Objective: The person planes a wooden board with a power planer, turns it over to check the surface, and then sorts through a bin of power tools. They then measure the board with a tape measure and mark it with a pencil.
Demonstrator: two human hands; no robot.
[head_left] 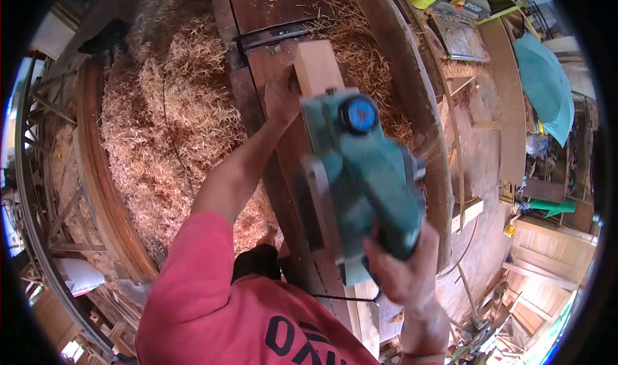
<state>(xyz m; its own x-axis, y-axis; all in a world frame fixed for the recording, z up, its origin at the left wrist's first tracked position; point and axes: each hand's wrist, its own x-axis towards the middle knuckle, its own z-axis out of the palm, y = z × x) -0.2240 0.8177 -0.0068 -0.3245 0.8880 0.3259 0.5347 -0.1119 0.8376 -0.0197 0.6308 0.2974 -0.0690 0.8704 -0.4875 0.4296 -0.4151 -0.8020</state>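
A teal electric planer [364,178] rests on a pale wooden board [317,67] that lies lengthwise on a dark workbench [270,17]. My right hand [402,268] is wrapped around the planer's rear handle. My left hand [281,100] presses on the left edge of the board, just ahead of the planer's front knob. The board's near part is hidden under the planer.
A deep heap of wood shavings [174,127] covers the floor to the left of the bench, with more at its right. A black power cord [335,297] trails near my red shirt. At the far right are a teal tarp [547,85], planks and tools.
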